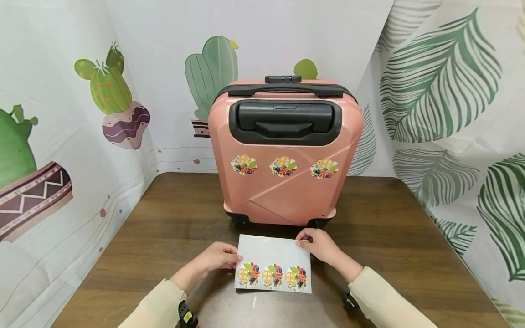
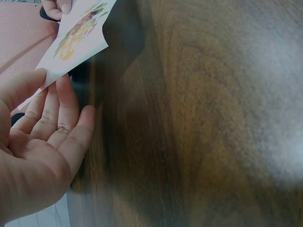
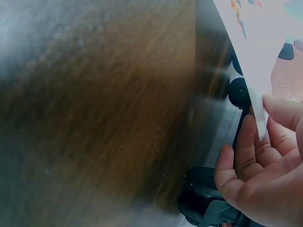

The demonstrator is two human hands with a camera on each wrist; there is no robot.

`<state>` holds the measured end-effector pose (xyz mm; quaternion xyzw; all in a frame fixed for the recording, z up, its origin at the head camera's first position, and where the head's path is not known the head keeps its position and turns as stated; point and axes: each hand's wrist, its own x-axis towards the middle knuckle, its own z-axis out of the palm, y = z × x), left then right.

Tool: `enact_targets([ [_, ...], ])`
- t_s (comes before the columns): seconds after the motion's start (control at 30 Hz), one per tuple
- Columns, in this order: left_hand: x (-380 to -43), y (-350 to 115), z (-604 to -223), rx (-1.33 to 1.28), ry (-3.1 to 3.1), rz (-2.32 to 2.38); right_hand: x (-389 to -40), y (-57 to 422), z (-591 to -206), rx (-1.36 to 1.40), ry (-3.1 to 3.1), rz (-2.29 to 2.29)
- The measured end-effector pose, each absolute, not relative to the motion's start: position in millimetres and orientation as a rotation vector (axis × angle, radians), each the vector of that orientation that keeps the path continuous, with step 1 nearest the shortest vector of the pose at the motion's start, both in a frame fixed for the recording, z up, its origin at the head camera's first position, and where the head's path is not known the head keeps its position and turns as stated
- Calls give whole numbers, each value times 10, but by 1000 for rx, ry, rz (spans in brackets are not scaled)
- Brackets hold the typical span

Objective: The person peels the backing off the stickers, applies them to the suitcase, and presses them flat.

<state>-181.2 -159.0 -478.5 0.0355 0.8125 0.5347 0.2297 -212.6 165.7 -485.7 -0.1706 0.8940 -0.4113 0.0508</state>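
Note:
A white sticker sheet [image 1: 268, 250] is held just above the table, with three round fruit stickers [image 1: 272, 276] in a row along its near edge and its far half blank. My left hand [image 1: 218, 256] pinches the sheet's left edge between thumb and fingers, palm showing in the left wrist view. At the far right corner, my right hand [image 1: 321, 247] grips the sheet; the right wrist view shows that corner bent under the thumb. Behind the sheet stands a pink suitcase [image 1: 287, 200], upright, with three similar fruit stickers [image 1: 283, 166] across its front.
The suitcase stands on its black wheels [image 1: 239, 221] toward the back of the brown wooden table [image 1: 389, 237]. Its black handle [image 1: 285, 117] is folded in. A cloth backdrop [image 1: 156, 59] printed with cacti and leaves hangs behind and along both sides.

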Motion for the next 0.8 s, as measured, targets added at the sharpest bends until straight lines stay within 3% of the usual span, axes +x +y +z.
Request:
enact_targets([
  [0.47,-1806,-1532,-4776,148,2334,1489,-2092,1652,-4816,-504,2836,-1143],
  [0.8,-1787,-1506,-4798,128,2358,1467,-1888,1502,-4684,-729,2936,-1030],
])
